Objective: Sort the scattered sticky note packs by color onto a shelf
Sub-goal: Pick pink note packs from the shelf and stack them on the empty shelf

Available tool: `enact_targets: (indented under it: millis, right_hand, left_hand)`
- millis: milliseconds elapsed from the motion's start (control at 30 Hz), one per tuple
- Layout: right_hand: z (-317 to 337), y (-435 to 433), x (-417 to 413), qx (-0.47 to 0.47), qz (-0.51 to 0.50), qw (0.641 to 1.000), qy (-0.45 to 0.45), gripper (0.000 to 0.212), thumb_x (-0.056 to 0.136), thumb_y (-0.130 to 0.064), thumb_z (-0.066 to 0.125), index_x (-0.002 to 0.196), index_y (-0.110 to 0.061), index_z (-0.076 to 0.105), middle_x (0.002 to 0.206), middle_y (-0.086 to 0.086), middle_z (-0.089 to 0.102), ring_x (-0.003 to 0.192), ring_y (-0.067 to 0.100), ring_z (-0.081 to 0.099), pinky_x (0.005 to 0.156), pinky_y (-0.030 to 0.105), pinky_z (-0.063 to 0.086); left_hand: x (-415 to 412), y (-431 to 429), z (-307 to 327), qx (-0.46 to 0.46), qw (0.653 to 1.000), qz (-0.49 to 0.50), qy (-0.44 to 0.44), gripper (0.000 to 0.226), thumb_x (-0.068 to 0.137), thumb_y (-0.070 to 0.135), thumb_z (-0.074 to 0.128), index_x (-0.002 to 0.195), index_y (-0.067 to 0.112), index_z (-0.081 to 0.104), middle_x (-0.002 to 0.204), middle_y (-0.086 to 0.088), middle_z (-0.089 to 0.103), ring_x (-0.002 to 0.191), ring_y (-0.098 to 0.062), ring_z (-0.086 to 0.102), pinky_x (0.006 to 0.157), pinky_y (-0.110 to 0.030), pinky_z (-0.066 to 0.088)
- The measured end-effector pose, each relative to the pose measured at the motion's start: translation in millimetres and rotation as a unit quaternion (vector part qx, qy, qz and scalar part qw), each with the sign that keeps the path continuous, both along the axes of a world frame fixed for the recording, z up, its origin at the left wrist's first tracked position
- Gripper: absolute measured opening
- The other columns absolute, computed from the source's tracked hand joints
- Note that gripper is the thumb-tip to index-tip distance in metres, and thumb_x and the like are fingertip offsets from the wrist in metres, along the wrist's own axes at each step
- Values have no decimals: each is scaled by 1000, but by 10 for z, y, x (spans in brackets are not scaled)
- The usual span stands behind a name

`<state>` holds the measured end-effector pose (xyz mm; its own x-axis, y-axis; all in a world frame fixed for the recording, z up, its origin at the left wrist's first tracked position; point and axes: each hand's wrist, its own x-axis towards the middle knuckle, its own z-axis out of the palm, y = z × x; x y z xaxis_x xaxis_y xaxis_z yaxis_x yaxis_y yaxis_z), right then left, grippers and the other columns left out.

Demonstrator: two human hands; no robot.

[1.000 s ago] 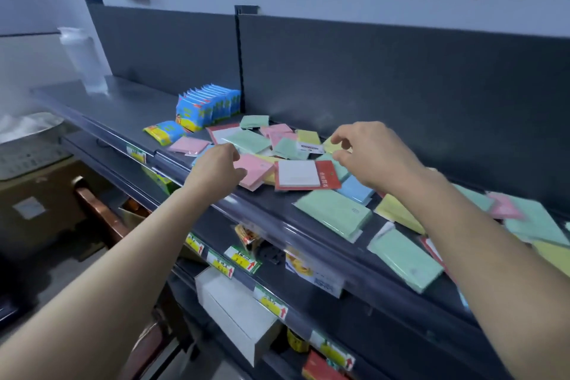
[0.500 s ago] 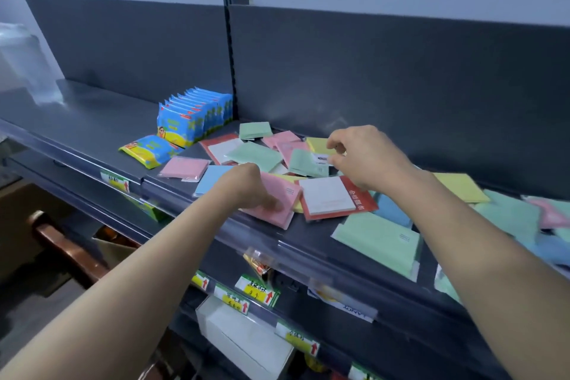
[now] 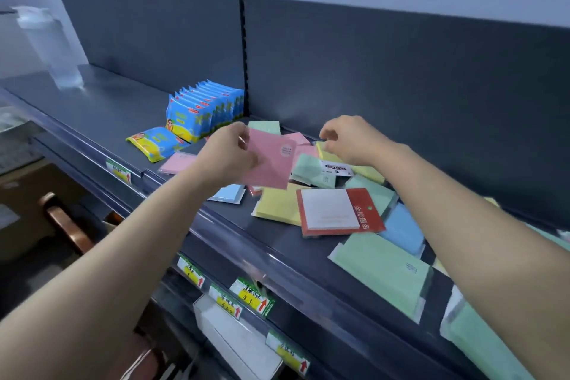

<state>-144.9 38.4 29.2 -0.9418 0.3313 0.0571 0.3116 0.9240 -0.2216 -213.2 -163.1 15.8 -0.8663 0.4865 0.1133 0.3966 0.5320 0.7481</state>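
Your dark shelf (image 3: pixel 117 108) runs from nine o'clock down to four o'clock, with the scattered sticky note packs (image 3: pixel 382 274) strewn across its middle and right (greens, yellows, blues, one red-backed). Your left hand (image 3: pixel 228 154), at centre, has its grip closed on a pink pack (image 3: pixel 271 163) lifted clear of the heap. At one o'clock from it, your right hand (image 3: pixel 351 139) hovers over the pile, fingers curled and narrow, holding nothing that shows.

Left hand (image 3: pixel 226 154) gripping pink pack (image 3: pixel 271 160), right hand (image 3: pixel 351 139) curled over scattered packs (image 3: pixel 311 163)
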Motion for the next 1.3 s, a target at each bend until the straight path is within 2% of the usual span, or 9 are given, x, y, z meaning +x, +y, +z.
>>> enact_targets:
  millis: [267, 367, 467, 600, 700, 833, 933, 1167, 1300]
  right_hand:
    - [-271, 294, -600, -33, 61, 990, -121, 25, 89, -33, 54, 97, -12, 62, 100, 2, 61, 92, 28, 57, 75, 34, 45]
    - [-262, 359, -703, -37, 72, 982, -173, 38, 86, -29, 57, 120, -11, 59, 119, 5, 60, 111, 27, 58, 85, 36, 47]
    - [-245, 427, -801, -37, 87, 975, -201, 46, 80, -32, 65, 123, -15, 59, 126, 1, 59, 113, 26, 57, 97, 44, 45]
    - [-243, 449, -797, -65, 97, 969, -218, 47, 81, -35, 71, 121, -12, 59, 117, -2, 57, 106, 22, 53, 89, 35, 43]
    - [-259, 502, -763, -136, 95, 969, -182, 35, 80, -31, 74, 106, -10, 63, 92, -3, 58, 86, 19, 51, 66, 28, 38]
    - [-200, 530, -732, -215, 81, 970, -77, 16, 84, -18, 71, 97, -11, 64, 86, -1, 60, 82, 18, 53, 68, 23, 40]
    - [-70, 491, -687, -223, 84, 971, 2, 7, 85, -12, 68, 87, -15, 62, 76, -3, 58, 75, 16, 54, 55, 20, 40]
    - [260, 421, -312, -130, 28, 978, 160, 6, 87, -14, 58, 89, -15, 51, 92, 0, 53, 82, 19, 49, 55, 24, 34]
    - [397, 446, 226, -133, -65, 961, 234, 7, 88, -15, 53, 86, -16, 46, 85, -1, 51, 86, 30, 59, 71, 43, 51]
  left_hand:
    - [-59, 5, -55, -5, 997, 79, 17, 20, 83, 9, 63, 77, 10, 44, 71, -1, 45, 66, -20, 41, 57, -30, 36]
    - [-48, 40, -63, -20, 995, 88, 36, 13, 83, 6, 62, 83, 8, 50, 70, 3, 46, 63, -15, 42, 53, -26, 35]
    - [-36, 109, -64, -31, 994, 95, 48, 12, 83, 6, 62, 88, 7, 51, 69, 4, 47, 63, -14, 43, 52, -25, 35]
    - [-14, 152, -69, -46, 992, 103, 53, 14, 83, 8, 62, 84, 10, 48, 69, 6, 46, 60, -10, 41, 51, -24, 33]
    - [6, 198, -59, -53, 992, 102, 61, 14, 83, 9, 63, 88, 7, 50, 71, 6, 47, 64, -14, 42, 53, -23, 35]
    - [36, 245, -43, -45, 993, 92, 62, 15, 83, 10, 63, 88, 6, 49, 71, 4, 46, 66, -17, 42, 52, -24, 34]
    - [52, 248, -17, -32, 993, 89, 71, 15, 83, 8, 62, 87, 5, 49, 70, 3, 45, 64, -16, 41, 50, -22, 32]
    - [63, 288, 76, 45, 996, 43, 61, 11, 83, 3, 61, 86, 9, 52, 74, 1, 53, 70, -19, 49, 58, -28, 42]
    - [162, 459, 146, 91, 994, -31, 55, 10, 83, 5, 62, 84, 9, 52, 85, -10, 61, 72, -22, 53, 61, -33, 48]
